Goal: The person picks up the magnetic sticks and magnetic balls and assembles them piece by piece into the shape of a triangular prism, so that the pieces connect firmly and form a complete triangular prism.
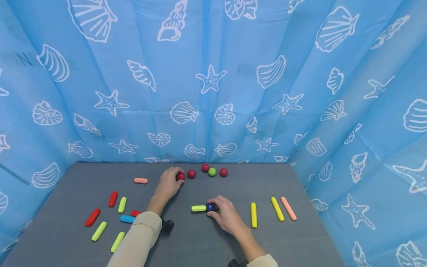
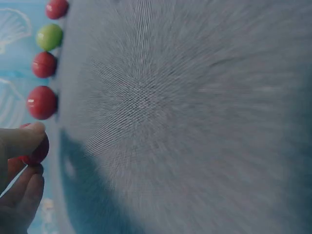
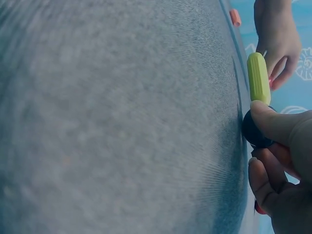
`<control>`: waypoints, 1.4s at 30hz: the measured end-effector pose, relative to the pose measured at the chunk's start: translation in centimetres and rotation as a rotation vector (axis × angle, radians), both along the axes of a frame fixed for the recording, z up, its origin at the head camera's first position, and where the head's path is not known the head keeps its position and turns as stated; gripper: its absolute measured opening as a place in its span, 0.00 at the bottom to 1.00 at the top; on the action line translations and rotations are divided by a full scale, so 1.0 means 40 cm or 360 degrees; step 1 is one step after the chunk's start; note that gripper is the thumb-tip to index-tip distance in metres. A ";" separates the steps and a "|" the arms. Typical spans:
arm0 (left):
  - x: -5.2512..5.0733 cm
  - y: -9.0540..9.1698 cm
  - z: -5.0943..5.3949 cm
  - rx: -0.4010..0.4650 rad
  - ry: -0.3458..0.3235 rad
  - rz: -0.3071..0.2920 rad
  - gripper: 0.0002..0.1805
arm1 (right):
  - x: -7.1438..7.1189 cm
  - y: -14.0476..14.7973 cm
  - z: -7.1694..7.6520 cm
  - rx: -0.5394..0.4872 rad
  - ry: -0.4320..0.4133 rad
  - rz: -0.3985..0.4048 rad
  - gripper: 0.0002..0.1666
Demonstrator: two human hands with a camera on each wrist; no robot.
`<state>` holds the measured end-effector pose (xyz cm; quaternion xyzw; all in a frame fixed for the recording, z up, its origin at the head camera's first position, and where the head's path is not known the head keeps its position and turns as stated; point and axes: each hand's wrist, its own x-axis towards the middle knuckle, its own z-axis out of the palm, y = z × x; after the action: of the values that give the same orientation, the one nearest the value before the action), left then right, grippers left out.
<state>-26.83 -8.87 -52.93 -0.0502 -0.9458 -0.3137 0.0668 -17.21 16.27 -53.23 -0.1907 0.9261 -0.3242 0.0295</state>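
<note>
**Dark blue ball (image 1: 210,207) and red ball (image 1: 180,176), each grasped in one hand**

The dark blue ball, the reference for all positions, lies on the grey table (image 1: 193,244). The right hand (image 1: 226,214) grips it from its right side, thumb and fingers curved about it. A short light green rod (image 1: 198,208) lies directly left of the ball, one end appearing to meet it. Beyond the ball and to its left, the left hand (image 1: 168,183) pinches the red ball between thumb and fingers. Three other red balls (image 1: 191,173) and a green ball (image 1: 211,171) stand beyond the dark blue ball in an uneven row. To its right lie two yellow rods (image 1: 254,215) and a salmon rod (image 1: 288,208). Well to its left are scattered three red rods (image 1: 92,217), one partly hidden by the left sleeve (image 1: 146,224), three light green rods (image 1: 99,231), a blue rod (image 1: 127,218) and, farther back, a short salmon rod (image 1: 141,180).
</note>
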 end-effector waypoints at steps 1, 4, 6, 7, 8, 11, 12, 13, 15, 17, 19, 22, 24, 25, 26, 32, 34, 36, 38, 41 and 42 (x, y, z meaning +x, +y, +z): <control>0.013 -0.006 0.004 0.0034 -0.0004 -0.0003 0.19 | 0.000 0.000 -0.001 0.0005 0.0011 0.0000 0.21; 0.065 -0.019 0.016 0.0136 -0.0047 -0.0011 0.21 | 0.002 0.002 -0.002 0.0013 0.0045 -0.0002 0.20; 0.108 -0.025 0.020 0.0187 -0.0096 -0.0015 0.21 | 0.004 0.002 -0.003 0.0019 0.0064 -0.0009 0.20; 0.130 -0.026 0.021 0.0194 -0.0116 -0.0015 0.21 | 0.004 0.002 -0.004 0.0015 0.0070 -0.0010 0.20; 0.152 -0.027 0.019 0.0199 -0.0136 -0.0022 0.21 | 0.005 0.002 -0.005 0.0013 0.0077 -0.0008 0.20; 0.209 -0.029 0.008 0.0185 -0.0187 -0.0068 0.21 | 0.006 -0.001 -0.006 -0.0001 0.0081 0.0000 0.20; 0.224 -0.029 0.003 0.0177 -0.0192 -0.0093 0.21 | 0.006 -0.002 -0.006 -0.0009 0.0079 0.0006 0.20; 0.235 -0.026 -0.003 0.0176 -0.0208 -0.0112 0.21 | 0.007 -0.001 -0.006 -0.0012 0.0078 0.0006 0.20; 0.250 -0.019 -0.013 0.0199 -0.0230 -0.0140 0.21 | 0.008 0.001 -0.005 -0.0014 0.0077 0.0003 0.20; 0.259 -0.010 -0.019 0.0227 -0.0245 -0.0155 0.21 | 0.009 0.000 -0.004 -0.0009 0.0082 -0.0005 0.20; 0.264 0.001 -0.022 0.0260 -0.0256 -0.0162 0.21 | 0.010 -0.002 -0.001 0.0013 0.0090 -0.0017 0.20; 0.268 0.016 -0.024 0.0273 -0.0252 -0.0169 0.21 | 0.012 -0.008 0.002 0.0043 0.0092 -0.0027 0.20; 0.269 0.024 -0.025 0.0271 -0.0244 -0.0155 0.20 | 0.013 -0.011 0.002 0.0057 0.0084 -0.0034 0.20; 0.269 0.027 -0.026 0.0272 -0.0236 -0.0151 0.20 | 0.013 -0.012 0.002 0.0056 0.0079 -0.0036 0.20; 0.269 0.028 -0.025 0.0269 -0.0238 -0.0139 0.20 | 0.014 -0.012 0.001 0.0054 0.0073 -0.0039 0.21; 0.273 -0.017 -0.001 0.0232 -0.0242 -0.0095 0.26 | 0.012 -0.015 -0.004 0.0028 0.0058 -0.0046 0.21; 0.277 -0.061 0.016 0.0204 -0.0238 -0.0045 0.27 | 0.011 -0.015 -0.005 0.0016 0.0050 -0.0041 0.21; 0.282 -0.115 0.030 0.0169 -0.0228 0.0007 0.27 | 0.010 -0.014 -0.006 0.0011 0.0050 -0.0039 0.21; 0.288 -0.170 0.041 0.0116 -0.0238 0.0048 0.28 | 0.010 -0.013 -0.004 0.0012 0.0055 -0.0037 0.21; 0.297 -0.234 0.047 0.0026 -0.0298 0.0078 0.28 | 0.010 -0.011 -0.004 0.0026 0.0061 -0.0036 0.21; 0.299 -0.248 0.046 -0.0006 -0.0332 0.0077 0.28 | 0.010 -0.010 -0.003 0.0030 0.0063 -0.0034 0.21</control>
<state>-14.89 -18.79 -51.08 0.0054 -0.9491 -0.3139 -0.0246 -16.80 15.85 -53.35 -0.1869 0.9315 -0.3118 0.0095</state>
